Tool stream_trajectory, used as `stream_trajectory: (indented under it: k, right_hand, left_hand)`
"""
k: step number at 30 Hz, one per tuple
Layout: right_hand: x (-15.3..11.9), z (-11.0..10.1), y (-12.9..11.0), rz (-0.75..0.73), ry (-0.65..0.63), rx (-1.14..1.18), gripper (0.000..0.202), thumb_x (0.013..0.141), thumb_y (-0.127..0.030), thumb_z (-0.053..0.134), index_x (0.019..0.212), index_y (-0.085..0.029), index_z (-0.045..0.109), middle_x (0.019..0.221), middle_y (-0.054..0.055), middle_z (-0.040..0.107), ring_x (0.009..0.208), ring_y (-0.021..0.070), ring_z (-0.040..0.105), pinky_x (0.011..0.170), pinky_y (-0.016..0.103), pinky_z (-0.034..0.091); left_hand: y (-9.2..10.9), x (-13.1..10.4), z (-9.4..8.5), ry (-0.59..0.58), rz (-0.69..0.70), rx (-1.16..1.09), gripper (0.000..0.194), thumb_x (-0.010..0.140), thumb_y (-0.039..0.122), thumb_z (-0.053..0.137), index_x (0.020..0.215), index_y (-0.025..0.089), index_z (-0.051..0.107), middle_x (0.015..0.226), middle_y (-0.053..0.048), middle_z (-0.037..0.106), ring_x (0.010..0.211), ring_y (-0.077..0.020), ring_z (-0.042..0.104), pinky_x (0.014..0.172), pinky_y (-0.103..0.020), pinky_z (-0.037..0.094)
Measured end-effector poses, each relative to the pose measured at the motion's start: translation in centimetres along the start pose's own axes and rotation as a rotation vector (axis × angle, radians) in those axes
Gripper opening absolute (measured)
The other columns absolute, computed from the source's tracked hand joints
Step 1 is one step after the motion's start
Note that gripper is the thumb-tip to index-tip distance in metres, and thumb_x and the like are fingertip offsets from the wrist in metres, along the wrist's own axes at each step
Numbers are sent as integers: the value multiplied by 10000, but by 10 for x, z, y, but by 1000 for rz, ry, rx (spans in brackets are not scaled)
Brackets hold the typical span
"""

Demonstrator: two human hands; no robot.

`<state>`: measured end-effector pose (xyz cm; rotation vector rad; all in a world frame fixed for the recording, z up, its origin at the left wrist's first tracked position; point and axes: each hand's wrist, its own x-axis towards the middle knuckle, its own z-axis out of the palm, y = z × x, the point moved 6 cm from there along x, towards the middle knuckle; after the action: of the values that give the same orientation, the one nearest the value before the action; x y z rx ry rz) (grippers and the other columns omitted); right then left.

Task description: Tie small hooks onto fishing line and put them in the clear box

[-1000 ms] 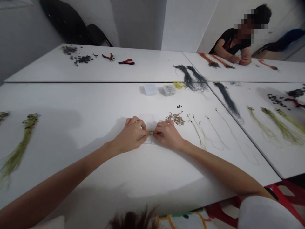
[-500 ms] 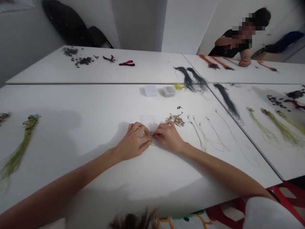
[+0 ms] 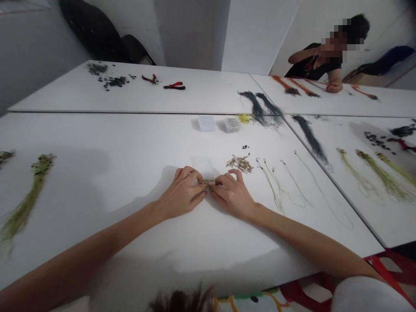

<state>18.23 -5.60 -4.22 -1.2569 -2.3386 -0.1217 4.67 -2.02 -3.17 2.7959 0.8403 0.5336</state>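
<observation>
At the middle of the near table, both my hands meet over a small, flat, clear plastic piece (image 3: 202,164). A narrow strip with dark and yellowish marks (image 3: 208,180) shows along its near side, between my fingertips. My left hand (image 3: 186,193) pinches at the left of that strip, thumb and fingers close together. From the right, my right hand (image 3: 233,193) presses thumb and fingertips to the same edge, its index finger bent up. My fingers hide part of the piece. Close beyond my right hand lies a pile of small brownish metal pieces (image 3: 239,164).
Two translucent stacks (image 3: 206,123) (image 3: 232,125) stand farther back. Looped pale cords (image 3: 269,182) lie at right, dark green cord bundles (image 3: 256,108) beyond. A yellow-green bundle (image 3: 37,182) is at left. Red-handled pliers (image 3: 174,86) rest on the far table, where another person (image 3: 320,63) sits.
My right hand has shifted slightly right and its fingers have lifted a little. The clear plastic that showed just below my fingertips is no longer visible there. The other person's arm has risen.
</observation>
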Motion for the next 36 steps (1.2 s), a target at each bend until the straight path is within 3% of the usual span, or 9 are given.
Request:
stream_trajectory:
  k: [9,13,19,29,36]
  right_hand:
    - [0,6,5,20,-13,89,258,945,-206,493,863,-195,737,886,58,613,809,160,536,1002,424,269]
    - [1,6,9,65,-43,135,221,930,-210,516,926,-207,737,890,50,615,821,162,546,993,419,274]
    - [-2,5,11,99,-20,162,197,910,-211,546,1004,-206,719,904,56,634,842,169,567,1003,419,273]
    - [-4,5,8,71,-12,108,199,922,-215,526,960,-204,721,897,57,624,825,168,567,1015,429,266]
    - [-4,1,8,115,-43,137,203,931,-242,530,1061,-196,678,949,67,662,879,182,590,1022,424,260]
  left_hand:
    - [2,1,4,-42,39,69,247,952,249,472,1041,218,700,999,-96,588,1053,-274,438,915,-475,321]
    - [-2,2,3,-60,-10,22,224,928,275,521,1049,246,707,1030,-90,578,1057,-274,429,902,-470,332]
    - [-11,-2,3,-35,-86,-108,224,899,279,570,1064,292,722,1042,-66,560,1040,-249,420,929,-451,359]
    - [-11,-6,1,-56,-72,-63,256,916,295,551,1116,326,707,1064,-65,553,1056,-254,413,924,-459,356]
    - [-14,-8,-1,-5,-85,-90,290,902,294,569,1172,297,674,1056,-70,587,1051,-256,441,943,-471,365]
